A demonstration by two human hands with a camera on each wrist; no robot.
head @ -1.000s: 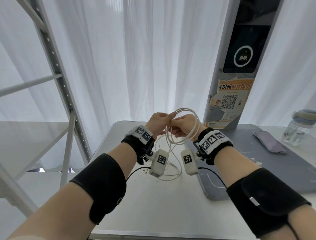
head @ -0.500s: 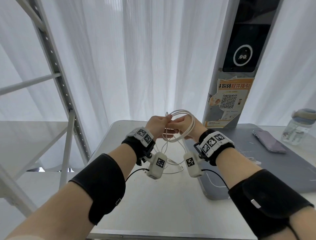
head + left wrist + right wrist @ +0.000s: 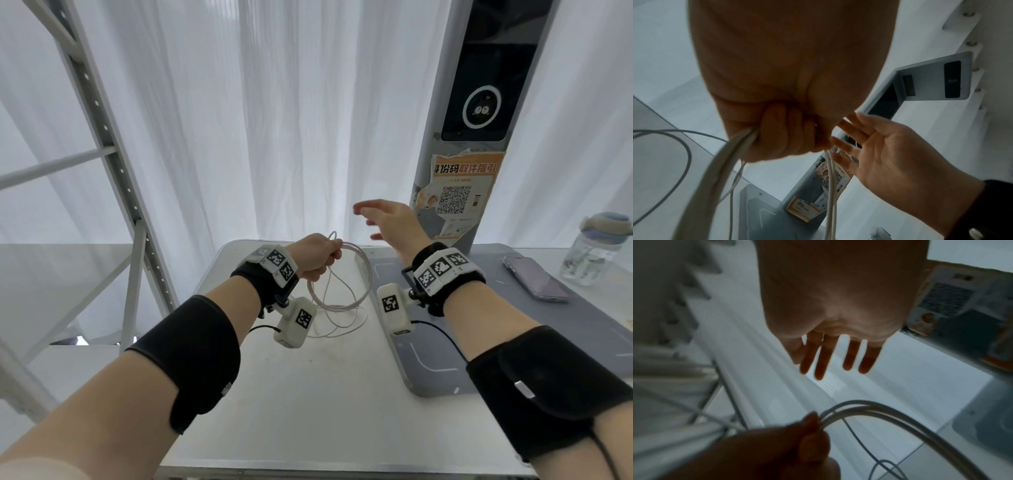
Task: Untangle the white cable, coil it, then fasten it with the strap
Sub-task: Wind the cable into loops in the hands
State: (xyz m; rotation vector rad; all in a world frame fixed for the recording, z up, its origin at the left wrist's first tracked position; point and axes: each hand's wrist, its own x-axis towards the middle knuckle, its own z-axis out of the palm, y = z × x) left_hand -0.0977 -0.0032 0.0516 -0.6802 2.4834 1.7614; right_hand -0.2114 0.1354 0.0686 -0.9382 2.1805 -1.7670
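Above the white table (image 3: 308, 394), the left hand (image 3: 313, 255) is raised with its fingers curled tight round a bundle of loops of the white cable (image 3: 346, 305). The gathered strands run through the fist, and the left wrist view shows them leaving it on both sides (image 3: 735, 146). Below the fist the coil hangs as a rough ring in the air over the far part of the table, and looser strands trail lower, down to or just above the tabletop; the head view does not settle whether they touch it. A short bend of the cable sticks up above the knuckles.

The right hand (image 3: 394, 222) is off the cable, up and to the right of the left one, near it but apart. Its palm is spread and its fingers (image 3: 826, 356) are straight and parted, holding nothing. In the right wrist view the 4 fingers show dark against the bright curtain (image 3: 274, 120), with the left hand (image 3: 777, 451) and its cable (image 3: 879, 412) below them.

Right of the coil a grey mat (image 3: 513, 325) covers that part of the table. On it lies a phone (image 3: 534, 282), and just beyond the mat's far right corner stands a clear bottle (image 3: 596, 253) with a blue lid. A grey post (image 3: 479, 120) with an orange poster (image 3: 459, 192) rises behind the mat, and a white metal rack (image 3: 102, 137) stands at the left.
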